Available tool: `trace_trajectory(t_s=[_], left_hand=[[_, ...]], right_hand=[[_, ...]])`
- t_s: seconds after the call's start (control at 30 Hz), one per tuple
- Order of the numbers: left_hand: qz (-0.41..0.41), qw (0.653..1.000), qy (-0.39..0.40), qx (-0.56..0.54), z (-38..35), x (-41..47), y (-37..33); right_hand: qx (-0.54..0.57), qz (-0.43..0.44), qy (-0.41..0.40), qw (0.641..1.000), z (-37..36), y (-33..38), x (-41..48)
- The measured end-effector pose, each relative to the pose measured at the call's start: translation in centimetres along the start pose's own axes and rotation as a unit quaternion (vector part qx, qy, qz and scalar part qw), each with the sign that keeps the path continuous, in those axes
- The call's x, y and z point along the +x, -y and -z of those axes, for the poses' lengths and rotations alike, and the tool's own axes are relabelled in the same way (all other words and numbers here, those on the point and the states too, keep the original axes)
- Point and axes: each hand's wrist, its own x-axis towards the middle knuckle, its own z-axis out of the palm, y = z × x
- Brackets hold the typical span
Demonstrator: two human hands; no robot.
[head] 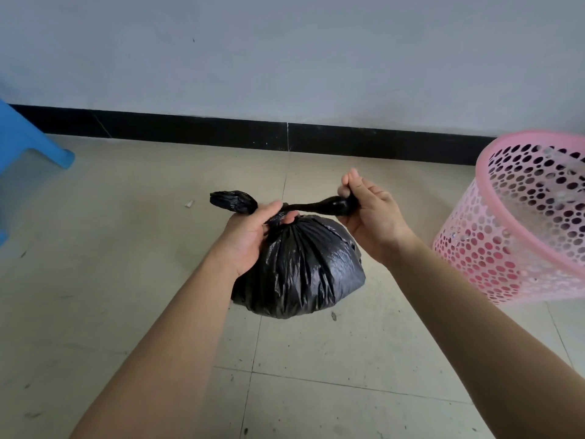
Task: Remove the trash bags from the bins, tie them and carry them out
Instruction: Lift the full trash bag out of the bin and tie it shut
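1. Pale floor tiles [316,391] lay beneath the bulging black trash bag [300,267].
2. Left hand [250,239] pinched its gathered neck; right hand [370,223] gripped a twisted tail, drawn taut.
3. Thin film looked soft, slick and light; the knot seemed the surest handle.
4. Perforated pink bin [506,248] stood to its right, near the wall [285,58].

Both bare arms reach forward and draw together, the left arm [164,337] from the lower left, the right arm [481,327] from the lower right. The left grip [253,236] lies palm up, thumb on top, fingers curled round the neck of the bag [304,267]. The right grip [370,220] sits a little higher, just apart from the left — palm turned inward, fingertips bunched against the thumb, pinching a stretched strand of the bag.
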Motion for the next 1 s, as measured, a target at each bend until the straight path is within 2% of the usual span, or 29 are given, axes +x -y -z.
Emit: trace_trajectory(t_s=[0.07,0.13,0.23,0.33,0.4,0.53,0.6,0.67,0.7,0.77,0.87,0.93,1.0], left_hand=[[-0.029,0.999,-0.023,0.0,0.3,0.1,0.4],[-0.041,0.999,-0.029,0.008,0.6,0.1,0.8],[-0.043,0.999,-0.006,0.023,1.0,0.1,0.9],[-0.047,0.998,0.001,0.037,0.6,-0.1,0.3],[-0.054,0.997,-0.016,0.048,0.0,-0.1,0.0],[-0.09,0.99,-0.063,0.089,-0.1,0.2,0.3],[-0.086,0.983,-0.04,0.16,0.2,0.1,-0.1],[-0.061,0.966,0.018,0.251,0.1,-0.5,-1.3],[-0.05,0.957,0.046,0.282,0.0,-0.6,-1.9],[-0.039,0.943,0.084,0.319,-0.5,-1.0,-2.8],[-0.036,0.925,0.12,0.358,-1.5,-1.3,-3.2],[-0.031,0.913,0.13,0.385,-1.9,-1.4,-3.0],[-0.03,0.907,0.125,0.402,-2.0,-1.5,-2.9]], right_hand=[[-0.031,-0.031,-0.007,0.999,0.5,-0.8,0.1],[-0.135,-0.043,-0.009,0.99,0.9,-1.5,0.4],[-0.353,-0.078,0.022,0.932,1.5,-1.9,0.4],[-0.487,-0.118,0.061,0.863,1.9,-2.0,0.0],[-0.521,-0.131,0.071,0.84,1.9,-2.3,-0.1],[-0.545,-0.133,0.076,0.825,2.0,-2.5,0.1],[-0.598,-0.111,0.073,0.79,2.4,-2.0,0.2],[-0.657,-0.049,0.037,0.751,3.2,-1.4,0.4],[-0.658,-0.018,0.019,0.753,3.6,-1.1,0.6],[-0.613,0.011,0.022,0.789,3.9,-0.6,0.8],[-0.561,-0.019,0.092,0.823,2.5,-0.3,0.5],[-0.544,-0.071,0.162,0.82,1.4,-0.4,0.1],[-0.561,-0.103,0.192,0.799,1.2,-1.0,-0.4]])
